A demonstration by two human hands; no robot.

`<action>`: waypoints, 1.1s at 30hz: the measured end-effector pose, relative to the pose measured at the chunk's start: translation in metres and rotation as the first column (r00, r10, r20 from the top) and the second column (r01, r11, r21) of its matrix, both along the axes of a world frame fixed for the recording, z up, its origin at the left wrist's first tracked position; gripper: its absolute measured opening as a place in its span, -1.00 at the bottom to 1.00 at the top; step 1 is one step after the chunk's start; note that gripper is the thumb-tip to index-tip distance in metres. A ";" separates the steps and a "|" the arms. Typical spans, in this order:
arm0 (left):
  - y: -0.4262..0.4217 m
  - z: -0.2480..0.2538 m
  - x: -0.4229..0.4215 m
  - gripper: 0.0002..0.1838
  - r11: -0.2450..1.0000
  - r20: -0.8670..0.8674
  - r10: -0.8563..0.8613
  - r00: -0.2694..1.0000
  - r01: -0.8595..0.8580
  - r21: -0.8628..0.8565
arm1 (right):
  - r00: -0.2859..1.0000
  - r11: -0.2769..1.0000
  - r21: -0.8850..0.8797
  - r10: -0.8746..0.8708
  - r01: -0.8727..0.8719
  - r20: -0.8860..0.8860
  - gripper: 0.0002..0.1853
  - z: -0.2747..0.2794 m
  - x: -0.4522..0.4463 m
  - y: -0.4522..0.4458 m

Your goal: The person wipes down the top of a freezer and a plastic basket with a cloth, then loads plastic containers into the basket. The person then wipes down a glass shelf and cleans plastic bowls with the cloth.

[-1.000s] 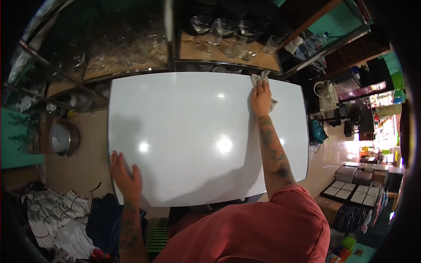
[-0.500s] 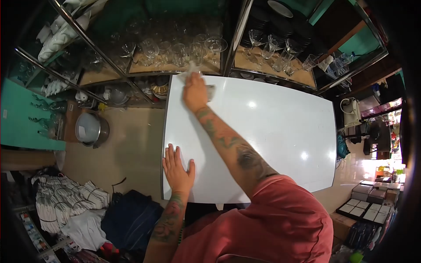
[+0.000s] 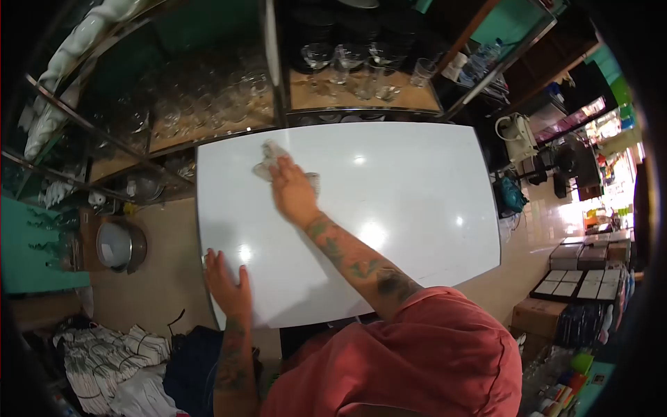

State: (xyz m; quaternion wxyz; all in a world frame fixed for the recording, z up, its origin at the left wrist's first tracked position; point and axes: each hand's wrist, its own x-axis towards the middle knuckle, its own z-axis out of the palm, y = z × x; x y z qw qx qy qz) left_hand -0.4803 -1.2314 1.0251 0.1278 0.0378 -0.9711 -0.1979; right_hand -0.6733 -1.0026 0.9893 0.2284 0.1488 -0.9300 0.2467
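A glossy white tabletop [image 3: 417, 187] fills the middle of the view. My right hand [image 3: 294, 194] lies over a crumpled pale cloth [image 3: 267, 165], pressing it to the surface in the far left part. The cloth sticks out past the fingertips and on the right side of the palm; its middle is hidden under the hand. My left hand [image 3: 229, 288] rests at the table's near left edge, fingers spread, holding nothing.
Behind the table, shelves hold several clear glasses [image 3: 201, 111] and stemmed glasses [image 3: 316, 59]. A metal pot [image 3: 135, 247] stands on the floor at left. Bundled white cloths [image 3: 111, 361] lie near left. Stacked boxes [image 3: 566, 281] and a black fan [image 3: 570, 160] are at right.
My right hand and the cloth have come back from the table's far left edge, farther onto the surface. My left hand stays at the left edge. The camera view has shifted and turned.
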 end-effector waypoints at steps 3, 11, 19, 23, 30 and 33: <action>0.004 0.001 0.001 -0.31 0.999 -0.059 -0.033 0.998 0.035 0.032 | 0.988 0.988 0.019 -0.151 0.151 0.007 -0.56 0.003 0.005 0.118; 0.015 0.001 -0.002 -0.38 1.000 0.002 0.004 1.000 -0.004 0.003 | 0.791 0.796 0.059 -0.606 0.603 0.083 -0.53 0.007 0.070 0.458; 0.013 -0.005 -0.002 -0.38 1.000 -0.023 -0.003 1.000 0.002 -0.019 | 0.549 0.541 0.168 -0.835 0.824 -0.008 -0.52 -0.019 0.161 0.576; 0.011 -0.004 0.000 -0.39 0.999 -0.040 -0.017 0.999 0.015 -0.045 | 0.638 0.637 0.153 -0.769 0.756 0.045 -0.52 -0.011 0.162 0.512; 0.005 -0.005 0.005 -0.34 1.000 -0.093 -0.027 0.995 0.027 -0.003 | 0.856 0.861 0.101 -0.508 0.499 0.096 -0.49 0.004 0.122 0.268; -0.005 -0.018 0.012 -0.28 0.984 -0.187 -0.042 0.981 0.073 0.161 | 0.944 0.949 0.050 -0.314 0.310 0.103 -0.49 0.006 0.108 0.145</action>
